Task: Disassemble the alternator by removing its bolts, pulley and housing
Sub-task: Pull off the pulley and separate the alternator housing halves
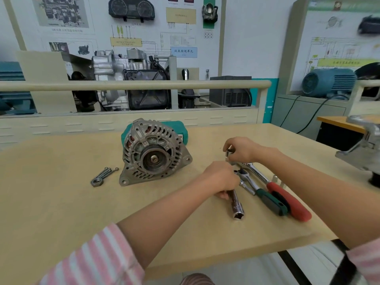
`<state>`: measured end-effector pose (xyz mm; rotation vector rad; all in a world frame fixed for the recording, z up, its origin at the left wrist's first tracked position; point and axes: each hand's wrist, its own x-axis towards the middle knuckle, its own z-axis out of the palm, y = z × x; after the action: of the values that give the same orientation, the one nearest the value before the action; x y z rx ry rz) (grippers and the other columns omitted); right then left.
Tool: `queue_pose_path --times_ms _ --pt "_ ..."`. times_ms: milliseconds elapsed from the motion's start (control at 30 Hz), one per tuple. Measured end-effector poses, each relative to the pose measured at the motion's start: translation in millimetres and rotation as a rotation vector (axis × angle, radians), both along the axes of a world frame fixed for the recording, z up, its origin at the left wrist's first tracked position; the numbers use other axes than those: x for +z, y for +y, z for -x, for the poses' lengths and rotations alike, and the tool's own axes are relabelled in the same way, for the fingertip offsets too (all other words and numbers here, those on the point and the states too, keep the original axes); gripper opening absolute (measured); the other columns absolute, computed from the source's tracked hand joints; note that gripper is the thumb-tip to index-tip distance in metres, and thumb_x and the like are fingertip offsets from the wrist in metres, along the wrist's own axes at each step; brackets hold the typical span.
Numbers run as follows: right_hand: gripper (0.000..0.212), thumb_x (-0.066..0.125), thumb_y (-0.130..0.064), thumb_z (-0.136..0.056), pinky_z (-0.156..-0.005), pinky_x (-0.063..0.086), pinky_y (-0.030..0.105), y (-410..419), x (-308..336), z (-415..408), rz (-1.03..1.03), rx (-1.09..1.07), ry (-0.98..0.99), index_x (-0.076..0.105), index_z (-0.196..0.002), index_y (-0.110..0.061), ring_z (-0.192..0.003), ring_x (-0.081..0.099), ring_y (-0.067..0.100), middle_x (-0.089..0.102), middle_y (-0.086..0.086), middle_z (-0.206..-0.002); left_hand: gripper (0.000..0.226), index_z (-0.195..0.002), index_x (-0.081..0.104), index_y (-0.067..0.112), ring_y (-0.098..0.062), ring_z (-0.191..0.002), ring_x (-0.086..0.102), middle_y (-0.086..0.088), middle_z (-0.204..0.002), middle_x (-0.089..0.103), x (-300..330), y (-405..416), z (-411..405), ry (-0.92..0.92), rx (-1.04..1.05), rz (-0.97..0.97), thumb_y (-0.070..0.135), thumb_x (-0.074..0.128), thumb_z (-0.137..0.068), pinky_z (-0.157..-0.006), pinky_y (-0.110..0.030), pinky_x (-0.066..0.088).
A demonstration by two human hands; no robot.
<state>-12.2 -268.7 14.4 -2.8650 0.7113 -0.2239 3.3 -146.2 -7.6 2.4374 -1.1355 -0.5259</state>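
Note:
The silver alternator [153, 153] stands on the wooden table [61, 202], pulley face toward me, its centre nut in place. Several long bolts and a nut [102, 175] lie to its left. My left hand [221, 177] grips the upper end of a long chrome deep socket [237, 205] that lies on the table. My right hand [241, 150] pinches a small chrome socket [228, 151] just above the tools. A green-handled ratchet [264, 195] and a red-handled wrench [285, 199] lie side by side right of my left hand.
A teal tool case [178, 128] sits behind the alternator. Small sockets [275, 178] stand right of the wrenches. A metal casting [364, 149] stands at the table's right edge. A rail and engine display lie beyond the table.

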Motion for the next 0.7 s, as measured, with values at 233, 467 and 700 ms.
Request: queue_pose_path --times_ms 233,467,700 --pt "0.039 0.059 -0.002 -0.084 -0.090 0.043 0.026 -3 -4 -3 0.035 0.023 0.062 0.058 -0.122 -0.006 -0.116 0.052 0.024 0.055 0.010 -0.129 0.035 -0.064 0.047 0.001 -0.008 -0.018 0.037 -0.004 -0.034 0.048 -14 -9 7 0.094 0.010 0.065 0.013 0.044 -0.097 -0.027 -0.013 0.031" --pt "0.042 0.053 0.004 -0.084 -0.095 0.045 0.028 -4 -4 -7 -0.004 -0.015 0.112 0.059 -0.125 -0.006 -0.118 0.052 0.024 0.056 0.010 -0.131 0.029 -0.069 0.050 0.007 -0.014 -0.048 0.044 -0.007 -0.064 0.055 -15 -1 5 0.323 -0.002 0.184 0.016 0.050 -0.096 -0.045 -0.021 0.038" --pt "0.042 0.047 -0.004 -0.090 -0.098 0.039 0.030 0 -1 -9 0.021 -0.043 0.118 0.052 -0.132 -0.009 -0.124 0.046 0.025 0.049 0.009 -0.137 0.010 -0.089 0.057 0.008 -0.010 -0.050 0.046 -0.005 -0.070 0.058 -19 1 8 0.319 0.021 0.225 0.016 0.057 -0.094 -0.044 -0.019 0.036"
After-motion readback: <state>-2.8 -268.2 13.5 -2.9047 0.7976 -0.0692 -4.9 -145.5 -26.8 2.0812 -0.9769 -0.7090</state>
